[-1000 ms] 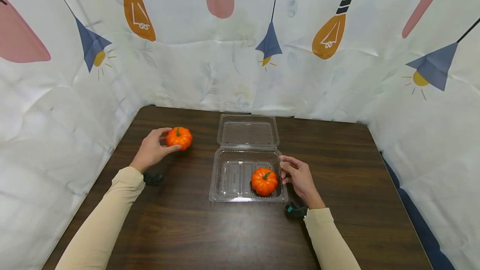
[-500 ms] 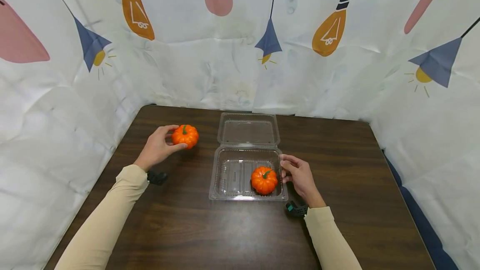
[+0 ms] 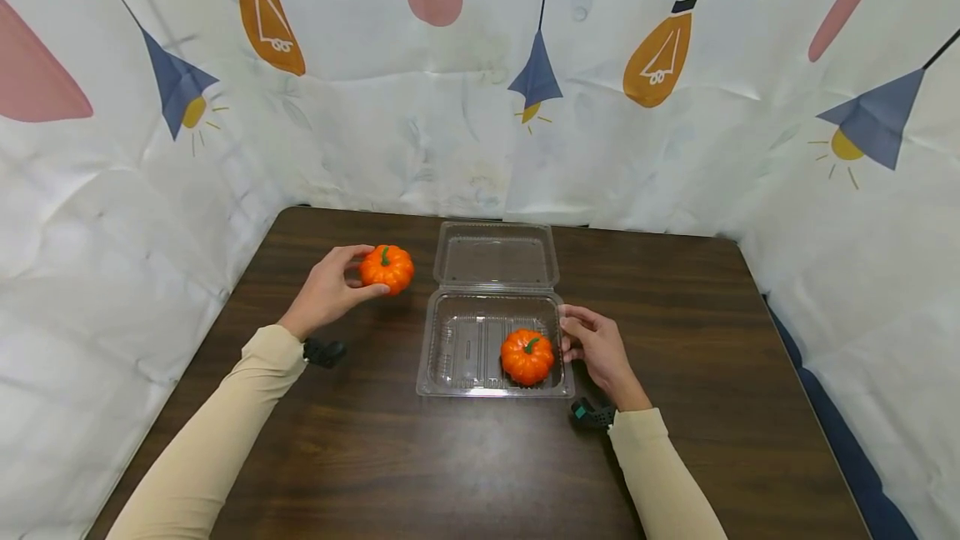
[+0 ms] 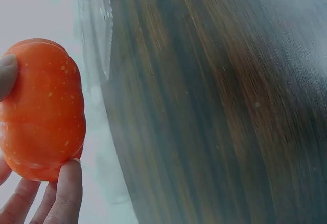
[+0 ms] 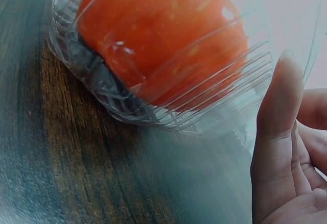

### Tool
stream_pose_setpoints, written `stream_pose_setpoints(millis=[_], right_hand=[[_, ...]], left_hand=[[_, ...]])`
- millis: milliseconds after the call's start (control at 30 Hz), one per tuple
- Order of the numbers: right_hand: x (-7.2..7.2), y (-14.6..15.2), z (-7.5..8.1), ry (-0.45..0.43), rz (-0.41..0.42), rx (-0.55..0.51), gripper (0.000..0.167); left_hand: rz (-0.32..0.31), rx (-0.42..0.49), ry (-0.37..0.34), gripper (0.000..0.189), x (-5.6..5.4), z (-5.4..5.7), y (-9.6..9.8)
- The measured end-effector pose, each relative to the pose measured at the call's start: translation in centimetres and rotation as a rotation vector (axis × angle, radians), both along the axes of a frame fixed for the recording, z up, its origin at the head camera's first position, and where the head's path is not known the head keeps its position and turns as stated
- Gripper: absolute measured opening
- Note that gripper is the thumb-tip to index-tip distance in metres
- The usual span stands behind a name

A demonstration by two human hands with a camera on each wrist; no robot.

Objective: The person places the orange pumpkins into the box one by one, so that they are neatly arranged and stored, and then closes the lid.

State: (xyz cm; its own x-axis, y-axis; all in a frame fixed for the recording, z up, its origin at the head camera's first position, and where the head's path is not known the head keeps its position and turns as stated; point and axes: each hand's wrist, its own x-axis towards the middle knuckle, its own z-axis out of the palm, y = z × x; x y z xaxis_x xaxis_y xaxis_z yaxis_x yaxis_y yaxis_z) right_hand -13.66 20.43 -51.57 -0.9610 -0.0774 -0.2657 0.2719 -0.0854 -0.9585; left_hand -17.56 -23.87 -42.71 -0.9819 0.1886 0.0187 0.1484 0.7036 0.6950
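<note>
My left hand (image 3: pixel 327 288) grips a small orange toy pumpkin (image 3: pixel 390 267) between thumb and fingers, left of the clear plastic clamshell container (image 3: pixel 480 392). In the left wrist view, the thumb lies on one side of the held pumpkin (image 4: pixel 46 112) and the fingertips on the other. A second orange pumpkin (image 3: pixel 527 358), with a green stem, sits in the right part of the container's base. At the base's right rim, my right hand (image 3: pixel 602 350) pinches the edge. Through the ribbed wall in the right wrist view shows the pumpkin inside (image 5: pixel 163 45), with my thumb (image 5: pixel 278 112) beside it.
The container's lid (image 3: pixel 495 257) lies folded back, away from me. Both stand on a dark wood-grain table (image 3: pixel 465 473). White cloth (image 3: pixel 420 148) printed with lamps and bulbs hangs behind the table and at its sides. A dark band is worn on each wrist.
My left hand has carried its pumpkin to the right, closer to the container. The right hand stays at the container's rim, and the other pumpkin has not moved inside it.
</note>
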Motion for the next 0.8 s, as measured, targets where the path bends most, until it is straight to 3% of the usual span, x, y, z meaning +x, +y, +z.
stream_pose_setpoints(millis=[800], right_hand=[[0.1, -0.1, 0.1, -0.034, -0.017, 0.004, 0.040]], left_hand=[[-0.088, 0.037, 0.004, 0.075, 1.2, 0.3, 3.6]])
